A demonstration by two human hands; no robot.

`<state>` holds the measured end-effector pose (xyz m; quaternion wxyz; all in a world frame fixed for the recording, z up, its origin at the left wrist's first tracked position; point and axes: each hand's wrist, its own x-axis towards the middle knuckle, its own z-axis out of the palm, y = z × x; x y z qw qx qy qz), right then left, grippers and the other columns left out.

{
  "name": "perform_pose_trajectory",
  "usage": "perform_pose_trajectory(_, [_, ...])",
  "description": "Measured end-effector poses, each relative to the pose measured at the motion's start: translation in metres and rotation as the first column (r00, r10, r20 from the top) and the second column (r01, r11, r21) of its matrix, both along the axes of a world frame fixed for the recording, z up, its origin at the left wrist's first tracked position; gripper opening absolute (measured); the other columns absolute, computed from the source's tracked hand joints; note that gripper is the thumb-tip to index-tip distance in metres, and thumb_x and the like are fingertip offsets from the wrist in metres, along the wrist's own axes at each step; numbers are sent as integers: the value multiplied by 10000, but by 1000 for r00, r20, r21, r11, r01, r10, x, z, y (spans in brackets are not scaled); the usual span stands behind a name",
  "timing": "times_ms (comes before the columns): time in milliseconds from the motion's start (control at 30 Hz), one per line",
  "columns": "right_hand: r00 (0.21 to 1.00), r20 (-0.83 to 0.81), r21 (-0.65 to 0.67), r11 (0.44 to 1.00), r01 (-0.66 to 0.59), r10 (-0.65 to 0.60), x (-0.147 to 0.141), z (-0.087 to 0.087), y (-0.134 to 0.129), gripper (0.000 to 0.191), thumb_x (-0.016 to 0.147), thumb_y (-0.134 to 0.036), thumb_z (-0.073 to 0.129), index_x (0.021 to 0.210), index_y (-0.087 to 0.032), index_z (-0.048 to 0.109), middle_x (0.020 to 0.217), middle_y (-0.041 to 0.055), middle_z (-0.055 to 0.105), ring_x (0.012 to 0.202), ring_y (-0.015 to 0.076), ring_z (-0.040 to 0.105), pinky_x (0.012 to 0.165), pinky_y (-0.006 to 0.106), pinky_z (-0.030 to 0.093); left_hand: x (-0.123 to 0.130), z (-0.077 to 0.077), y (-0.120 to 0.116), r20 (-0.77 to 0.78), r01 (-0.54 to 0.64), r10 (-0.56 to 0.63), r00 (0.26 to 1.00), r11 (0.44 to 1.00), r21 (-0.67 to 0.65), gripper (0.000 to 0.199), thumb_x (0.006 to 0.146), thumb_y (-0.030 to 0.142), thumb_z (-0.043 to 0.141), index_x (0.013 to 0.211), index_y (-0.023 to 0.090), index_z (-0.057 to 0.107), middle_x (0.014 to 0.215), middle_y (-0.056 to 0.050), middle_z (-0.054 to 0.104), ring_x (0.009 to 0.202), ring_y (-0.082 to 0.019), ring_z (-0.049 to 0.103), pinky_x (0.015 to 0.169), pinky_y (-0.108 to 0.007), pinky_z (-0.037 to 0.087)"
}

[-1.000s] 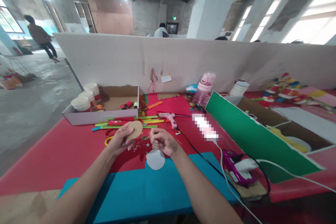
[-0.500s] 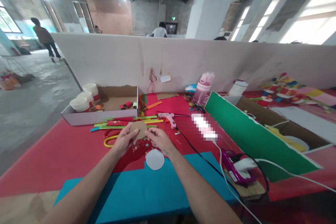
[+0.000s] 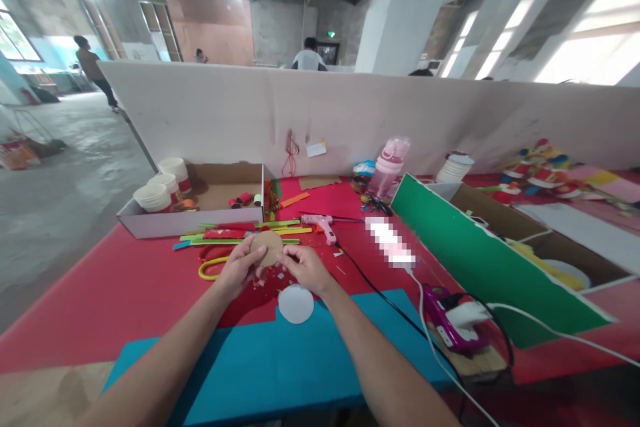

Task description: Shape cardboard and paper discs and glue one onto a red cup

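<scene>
A round brown cardboard disc (image 3: 269, 248) is held up over the table between both hands. My left hand (image 3: 243, 263) grips its left side, thumb on the face and fingers beneath. My right hand (image 3: 303, 265) pinches its right edge between thumb and fingertips. Just below, a white disc (image 3: 297, 304) lies flat where the red table cover meets the blue sheet (image 3: 280, 367). Left of my left hand rests a pair of scissors with yellow and red handles (image 3: 211, 268). Beyond the hands lie green and yellow paper strips (image 3: 280, 231) and a pink glue gun (image 3: 320, 227).
An open box (image 3: 193, 217) with white cups (image 3: 151, 198) stands at the back left. To the right are a green-sided box (image 3: 480, 260), a purple power socket (image 3: 453, 320) and trailing cables. A pink bottle (image 3: 389, 167) stands before the white partition (image 3: 340, 107). Paper scraps litter the table.
Both hands and the cardboard disc have shifted very slightly to the right. In the background, the walking person at the left has moved a little to the right.
</scene>
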<state>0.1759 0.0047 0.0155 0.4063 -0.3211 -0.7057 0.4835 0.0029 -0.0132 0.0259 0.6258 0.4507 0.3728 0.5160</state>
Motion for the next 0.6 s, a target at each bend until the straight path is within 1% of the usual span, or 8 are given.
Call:
perform_pose_trajectory(133, [998, -40, -28, 999, -43, 42, 1, 4, -2, 328, 847, -449, 561, 688, -162, 556, 604, -28, 521, 583, 102, 457, 547, 212, 338, 0, -3, 0, 91, 98, -97, 991, 995, -2, 332, 787, 306, 659, 1051, 163, 515, 569, 48, 546, 352, -56, 416, 334, -198, 459])
perform_pose_trajectory(200, [996, -59, -47, 997, -68, 65, 1, 5, -4, 318, 844, -449, 565, 706, -163, 568, 602, -27, 516, 561, 97, 434, 513, 209, 313, 0, -4, 0, 134, 147, -145, 980, 989, -6, 305, 805, 297, 638, 1046, 166, 504, 560, 54, 539, 321, -42, 372, 328, -201, 457])
perform_pose_trajectory(300, [990, -104, -78, 992, -101, 92, 1, 6, -8, 312, 861, -446, 543, 742, -163, 594, 606, -23, 513, 517, 82, 396, 474, 205, 280, -1, -6, 1, 182, 223, -214, 960, 974, -30, 228, 819, 285, 614, 971, 160, 499, 586, 46, 559, 282, -10, 283, 312, -200, 445])
perform_pose_trajectory(367, [984, -145, -120, 985, -125, 107, 0, 6, -10, 314, 860, -448, 546, 744, -162, 601, 588, -29, 494, 480, 69, 363, 451, 203, 254, -1, -6, 2, 201, 252, -239, 950, 967, -40, 210, 818, 278, 613, 941, 156, 496, 599, 40, 570, 276, -3, 258, 301, -194, 434])
perform_pose_trajectory(433, [972, -205, -194, 968, -158, 118, -1, 6, -11, 319, 836, -456, 574, 724, -158, 598, 571, -35, 479, 446, 56, 334, 429, 202, 225, -2, -5, 3, 202, 240, -230, 952, 970, -28, 207, 820, 280, 612, 939, 156, 496, 557, 54, 547, 271, -11, 264, 304, -199, 437])
perform_pose_trajectory(500, [955, -274, -291, 937, -195, 114, -2, 6, -10, 326, 811, -465, 598, 714, -154, 596, 561, -40, 466, 425, 47, 318, 411, 200, 195, -2, -4, 2, 188, 196, -191, 963, 981, -6, 205, 820, 289, 617, 924, 159, 497, 508, 74, 505, 273, -26, 291, 321, -209, 454])
perform_pose_trajectory(600, [927, -369, -378, 900, -216, 68, -3, 6, -8, 319, 786, -468, 618, 734, -154, 599, 561, -50, 438, 409, 37, 286, 398, 198, 152, -2, -1, 1, 164, 122, -120, 979, 993, -1, 249, 792, 301, 654, 931, 161, 503, 509, 82, 492, 300, -39, 345, 333, -207, 461])
